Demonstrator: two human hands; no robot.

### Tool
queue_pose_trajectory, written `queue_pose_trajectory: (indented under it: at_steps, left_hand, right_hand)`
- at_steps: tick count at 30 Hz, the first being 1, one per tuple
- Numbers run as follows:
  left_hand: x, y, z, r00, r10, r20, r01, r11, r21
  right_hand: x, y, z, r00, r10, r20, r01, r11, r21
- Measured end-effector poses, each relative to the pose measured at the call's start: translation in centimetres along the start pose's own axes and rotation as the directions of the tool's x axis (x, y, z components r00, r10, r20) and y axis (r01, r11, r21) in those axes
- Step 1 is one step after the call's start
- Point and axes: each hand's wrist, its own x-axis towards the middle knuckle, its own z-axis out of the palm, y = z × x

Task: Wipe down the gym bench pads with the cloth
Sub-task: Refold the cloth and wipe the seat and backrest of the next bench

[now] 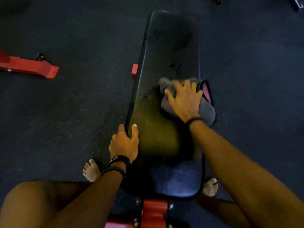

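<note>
A long black bench pad (171,51) runs away from me down the middle of the view, with wet droplets on its surface. A grey cloth (207,111) with a pink underside lies bunched on the pad's right side. My right hand (185,100) presses flat on the cloth, fingers spread. My left hand (124,143) grips the pad's left edge, thumb on top and fingers curled under the rim. Both wrists wear dark bands.
The bench's red frame (154,211) shows below the pad's near end, and a red bracket (134,70) juts out at its left. Another red machine foot (28,65) lies on the dark rubber floor (74,104) at far left. My bare feet stand either side of the bench.
</note>
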Motion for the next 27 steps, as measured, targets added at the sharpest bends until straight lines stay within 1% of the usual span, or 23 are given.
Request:
queue_pose_trajectory:
  at_steps: [1, 2, 3, 4, 5, 6, 7, 9, 11, 12, 13, 15, 16, 17, 18, 20, 21, 23, 25, 26, 27]
  left_hand:
    - [-0.1, 0.0, 0.0, 1.0, -0.004, 0.007, 0.004, 1.0, 0.003]
    - [-0.2, -0.1, 0.0, 1.0, -0.005, 0.014, 0.005, 1.0, 0.005]
    - [-0.3, -0.1, -0.1, 1.0, -0.005, 0.016, 0.005, 1.0, 0.003]
    - [-0.3, -0.1, -0.2, 1.0, -0.004, 0.017, 0.004, 1.0, -0.001]
    - [-0.2, -0.1, -0.2, 1.0, -0.002, 0.016, 0.002, 1.0, -0.002]
    - [-0.1, -0.1, -0.2, 1.0, -0.001, 0.011, 0.001, 1.0, -0.001]
    - [0.0, -0.1, -0.2, 1.0, 0.001, 0.006, -0.001, 1.0, 0.0]
    - [0.1, -0.2, -0.2, 1.0, 0.003, 0.004, -0.003, 1.0, -0.001]
    - [0.0, -0.3, -0.1, 1.0, 0.005, 0.008, -0.005, 1.0, -0.006]
    - [-0.1, -0.3, -0.1, 1.0, 0.006, 0.011, -0.006, 1.0, -0.011]
    - [-0.1, -0.2, -0.1, 1.0, 0.007, 0.009, -0.007, 1.0, -0.014]
    - [-0.1, 0.0, 0.0, 1.0, 0.008, 0.006, -0.008, 1.0, -0.009]
    - [-0.1, 0.0, -0.1, 1.0, 0.009, 0.004, -0.009, 1.0, 0.001]
    - [0.1, 0.1, 0.0, 1.0, 0.013, 0.002, -0.013, 1.0, 0.007]
    - [0.1, 0.1, -0.1, 1.0, 0.014, 0.003, -0.014, 1.0, 0.01]
    - [-0.1, 0.1, -0.1, 1.0, 0.018, 0.011, -0.018, 1.0, 0.011]
    - [-0.5, 0.1, -0.3, 1.0, 0.026, 0.009, -0.026, 1.0, 0.006]
    - [-0.7, 0.2, -0.3, 0.999, 0.05, 0.006, -0.05, 0.999, 0.0]
    - [-0.8, -0.1, -0.4, 0.995, 0.097, -0.001, -0.097, 0.995, -0.015]
    - [-0.8, -0.2, -0.4, 0.993, 0.12, 0.001, -0.12, 0.992, -0.025]
    - [-0.8, -0.3, -0.4, 0.99, 0.14, 0.005, -0.14, 0.99, -0.031]
  right_hand:
    - [2.2, 0.2, 0.4, 0.994, 0.106, 0.006, -0.106, 0.994, -0.004]
    - [3.1, 0.1, 0.6, 0.987, 0.158, 0.001, -0.158, 0.987, -0.002]
    - [2.9, -0.4, 0.5, 0.988, 0.153, -0.008, -0.153, 0.988, -0.008]
    - [1.6, -0.9, -0.1, 0.994, 0.11, -0.013, -0.11, 0.994, -0.006]
    - [-1.0, -1.4, -0.7, 0.999, 0.032, -0.004, -0.032, 0.999, 0.006]
    - [-4.5, -2.0, -1.7, 0.999, -0.045, 0.014, 0.044, 0.998, 0.037]
    - [-8.6, -2.6, -2.4, 0.995, -0.093, 0.048, 0.089, 0.993, 0.076]
    - [-17.9, -3.3, -3.3, 0.987, -0.128, 0.093, 0.117, 0.987, 0.114]
    - [-23.6, -3.2, -3.7, 0.983, -0.156, 0.096, 0.144, 0.983, 0.117]
    - [-24.0, -2.5, -3.7, 0.977, -0.189, 0.096, 0.178, 0.978, 0.109]
    - [-22.5, -1.9, -3.5, 0.973, -0.217, 0.084, 0.207, 0.972, 0.116]
    - [-16.8, -1.3, -3.6, 0.982, -0.18, 0.064, 0.175, 0.982, 0.074]
    - [-13.3, -1.0, -3.1, 0.992, -0.122, 0.023, 0.121, 0.992, 0.021]
    - [-9.3, -0.6, -2.3, 0.999, -0.037, -0.028, 0.037, 0.999, -0.015]
    - [-5.7, -0.2, -1.6, 0.997, 0.058, -0.04, -0.059, 0.998, -0.019]
    - [-1.1, 0.2, -0.4, 0.974, 0.228, -0.011, -0.228, 0.974, -0.012]
    - [-0.6, -0.1, -0.2, 0.967, 0.253, 0.009, -0.253, 0.967, -0.017]
    - [-2.2, -1.0, -0.8, 0.977, 0.213, 0.006, -0.213, 0.977, -0.025]
    - [-7.4, -2.1, -2.4, 0.997, 0.079, -0.006, -0.079, 0.997, 0.002]
    - [-11.0, -2.9, -3.1, 0.999, 0.038, 0.017, -0.038, 0.999, 0.025]
    - [-14.9, -3.4, -3.6, 0.998, 0.029, 0.051, -0.032, 0.998, 0.046]
